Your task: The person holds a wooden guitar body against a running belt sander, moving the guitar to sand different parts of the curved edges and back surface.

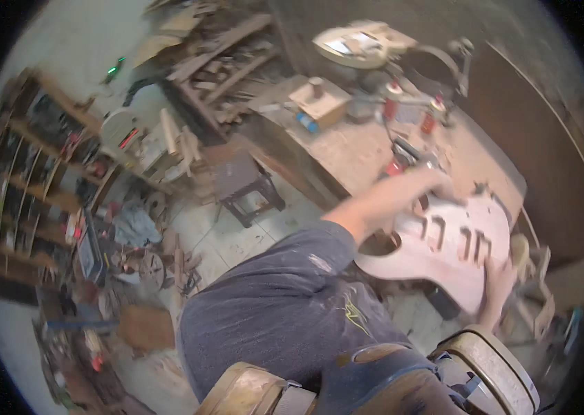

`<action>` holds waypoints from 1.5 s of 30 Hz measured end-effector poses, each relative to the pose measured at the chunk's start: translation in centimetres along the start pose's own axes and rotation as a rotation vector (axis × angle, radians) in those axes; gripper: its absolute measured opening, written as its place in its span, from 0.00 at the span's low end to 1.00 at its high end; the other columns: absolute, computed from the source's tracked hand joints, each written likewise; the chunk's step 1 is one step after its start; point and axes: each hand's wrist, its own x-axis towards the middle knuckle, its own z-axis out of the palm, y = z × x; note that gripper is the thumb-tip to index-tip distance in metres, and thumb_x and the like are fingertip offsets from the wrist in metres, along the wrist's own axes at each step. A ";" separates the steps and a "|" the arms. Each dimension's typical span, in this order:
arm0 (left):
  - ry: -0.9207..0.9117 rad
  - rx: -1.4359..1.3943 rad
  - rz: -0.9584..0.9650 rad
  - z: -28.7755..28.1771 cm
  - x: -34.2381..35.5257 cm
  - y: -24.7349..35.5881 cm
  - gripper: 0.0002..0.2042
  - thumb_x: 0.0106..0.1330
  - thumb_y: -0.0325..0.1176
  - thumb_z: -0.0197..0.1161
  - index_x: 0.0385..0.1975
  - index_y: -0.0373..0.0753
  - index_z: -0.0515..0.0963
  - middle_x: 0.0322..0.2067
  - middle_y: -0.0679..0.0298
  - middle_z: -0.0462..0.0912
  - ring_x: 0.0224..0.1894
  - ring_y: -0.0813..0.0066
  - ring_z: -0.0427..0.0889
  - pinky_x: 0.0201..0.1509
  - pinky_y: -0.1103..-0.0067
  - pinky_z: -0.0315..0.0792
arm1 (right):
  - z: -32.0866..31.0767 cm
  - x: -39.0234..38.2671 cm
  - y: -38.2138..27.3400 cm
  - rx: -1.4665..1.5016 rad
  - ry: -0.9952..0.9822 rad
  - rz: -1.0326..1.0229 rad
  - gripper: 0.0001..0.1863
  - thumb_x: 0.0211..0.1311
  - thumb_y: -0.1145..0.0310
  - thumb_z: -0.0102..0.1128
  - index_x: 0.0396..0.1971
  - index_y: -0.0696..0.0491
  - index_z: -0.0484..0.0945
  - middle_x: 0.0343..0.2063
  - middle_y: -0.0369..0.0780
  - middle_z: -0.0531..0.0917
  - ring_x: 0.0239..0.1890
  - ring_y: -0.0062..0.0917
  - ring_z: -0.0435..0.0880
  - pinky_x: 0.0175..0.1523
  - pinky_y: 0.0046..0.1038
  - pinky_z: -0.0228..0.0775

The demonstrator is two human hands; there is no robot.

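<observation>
A pale wooden guitar-shaped body (468, 214) with several cut-outs lies at the near end of the workbench. My left hand (436, 185) reaches over its far part, beside a silver and red tool (402, 155); its fingers are blurred, so I cannot tell whether they hold anything. My right hand (499, 277) grips the right edge of the body near its lower end.
The workbench (340, 142) carries red-filled bottles (427, 122), a wooden block (326, 104) and a pale machine (347, 43). A stool (240, 176) stands left of the bench. Cluttered shelves (26, 166) line the left, and a dark board (554, 152) stands at the right.
</observation>
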 end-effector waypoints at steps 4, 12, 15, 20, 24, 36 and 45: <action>0.075 -0.113 0.002 -0.5 1.6 -5.5 0.32 0.66 0.62 0.57 0.59 0.42 0.79 0.59 0.56 0.79 0.61 0.61 0.77 0.66 0.69 0.67 | -0.5 0.8 -5.4 0.049 0.089 -0.125 0.32 0.49 0.45 0.69 0.34 0.66 0.83 0.30 0.59 0.82 0.38 0.51 0.82 0.47 0.48 0.72; -0.009 0.100 -0.109 -4.4 -0.1 -2.2 0.42 0.62 0.72 0.54 0.57 0.37 0.80 0.50 0.47 0.84 0.50 0.57 0.84 0.57 0.68 0.73 | 1.8 0.5 -5.9 -0.036 0.204 0.120 0.42 0.47 0.42 0.67 0.44 0.71 0.79 0.46 0.64 0.79 0.51 0.57 0.78 0.60 0.47 0.71; -0.050 0.179 -0.077 -4.7 1.1 -2.4 0.44 0.60 0.72 0.56 0.63 0.37 0.74 0.51 0.47 0.82 0.47 0.61 0.84 0.55 0.71 0.73 | 1.4 -0.1 -5.9 -0.019 0.158 0.162 0.44 0.46 0.41 0.66 0.50 0.70 0.77 0.52 0.62 0.76 0.55 0.57 0.76 0.62 0.47 0.69; -0.006 0.230 -0.004 -4.1 3.3 -4.5 0.39 0.61 0.72 0.54 0.58 0.43 0.80 0.55 0.48 0.80 0.49 0.60 0.84 0.55 0.69 0.73 | -0.5 -1.0 -7.6 0.024 0.034 0.350 0.45 0.46 0.40 0.67 0.52 0.68 0.76 0.53 0.59 0.76 0.55 0.52 0.78 0.62 0.43 0.70; -0.054 0.225 -0.089 -2.5 2.3 1.7 0.36 0.65 0.70 0.51 0.50 0.40 0.84 0.55 0.48 0.81 0.48 0.58 0.84 0.50 0.66 0.76 | -1.2 -2.1 -4.5 0.082 0.032 0.411 0.46 0.44 0.38 0.66 0.53 0.65 0.76 0.54 0.58 0.77 0.54 0.51 0.80 0.60 0.41 0.73; 0.552 0.446 0.519 6.8 8.8 5.1 0.28 0.75 0.53 0.46 0.66 0.41 0.70 0.62 0.52 0.74 0.67 0.54 0.68 0.71 0.65 0.60 | -4.8 -2.0 9.1 0.155 0.089 0.611 0.54 0.37 0.39 0.72 0.58 0.68 0.70 0.51 0.59 0.81 0.56 0.44 0.82 0.60 0.36 0.73; 0.579 0.463 0.450 10.0 12.6 10.4 0.30 0.72 0.56 0.43 0.68 0.47 0.69 0.70 0.62 0.67 0.74 0.63 0.60 0.76 0.64 0.51 | -7.2 -0.2 18.1 0.301 -0.057 0.565 0.52 0.37 0.41 0.77 0.57 0.67 0.71 0.49 0.53 0.82 0.50 0.35 0.84 0.56 0.32 0.74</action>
